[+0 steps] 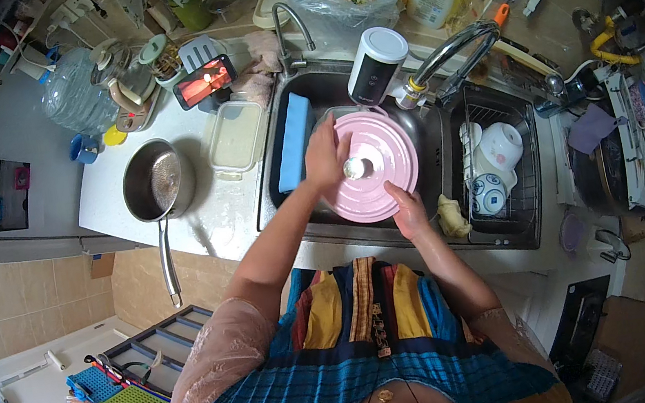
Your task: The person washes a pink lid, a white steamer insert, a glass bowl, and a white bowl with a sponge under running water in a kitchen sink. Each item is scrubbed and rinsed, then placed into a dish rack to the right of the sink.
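Observation:
A pink round pot lid point(384, 199) with a pale knob point(357, 167) at its middle is held over the sink basin point(431, 155). My left hand point(328, 154) lies along the lid's left edge, its fingers on the upper surface near the knob. At the lid's lower right, my right hand point(409, 211) grips the rim with the thumb on top. Part of a clear container or dish shows behind the lid's upper edge. A blue cloth point(296, 143) hangs over the basin's left side, beside my left hand.
A steel saucepan point(158, 181) stands on the left counter, its handle past the edge. Near it are a lidded glass container point(236, 136) and a phone point(205, 82). The chrome faucet point(450, 53) arches above the sink. Bowls point(500, 145) sit in a rack to the right, by a yellowish cloth point(452, 216).

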Motion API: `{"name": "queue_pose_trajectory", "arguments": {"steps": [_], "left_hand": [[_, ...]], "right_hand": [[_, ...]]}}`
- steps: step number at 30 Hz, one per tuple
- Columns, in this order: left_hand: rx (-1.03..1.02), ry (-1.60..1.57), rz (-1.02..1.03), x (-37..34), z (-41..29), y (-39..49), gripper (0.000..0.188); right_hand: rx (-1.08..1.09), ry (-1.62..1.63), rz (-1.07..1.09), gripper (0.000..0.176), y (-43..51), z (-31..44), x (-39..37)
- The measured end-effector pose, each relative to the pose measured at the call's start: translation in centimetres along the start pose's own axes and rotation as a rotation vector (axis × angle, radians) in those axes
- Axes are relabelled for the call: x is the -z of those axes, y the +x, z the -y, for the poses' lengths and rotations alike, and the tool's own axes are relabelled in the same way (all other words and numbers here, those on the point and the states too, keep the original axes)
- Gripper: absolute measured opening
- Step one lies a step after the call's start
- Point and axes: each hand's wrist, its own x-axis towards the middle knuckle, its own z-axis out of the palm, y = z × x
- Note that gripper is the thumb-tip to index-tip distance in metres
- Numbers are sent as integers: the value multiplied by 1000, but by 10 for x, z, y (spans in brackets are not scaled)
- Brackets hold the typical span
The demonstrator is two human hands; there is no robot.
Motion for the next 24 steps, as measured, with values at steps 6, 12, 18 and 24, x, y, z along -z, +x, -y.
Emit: {"name": "queue_pose_trajectory", "arguments": {"steps": [6, 12, 18, 24], "left_hand": [[121, 154, 347, 15, 3, 41, 69], [-415, 177, 308, 12, -30, 48, 59], [-128, -393, 403, 12, 4, 38, 26], [618, -918, -12, -21, 24, -34, 29]], "right_hand": [[82, -312, 85, 29, 4, 13, -8], [268, -469, -11, 30, 9, 20, -2], [368, -409, -122, 28, 21, 30, 2], [353, -200, -230, 33, 27, 27, 2]]}}
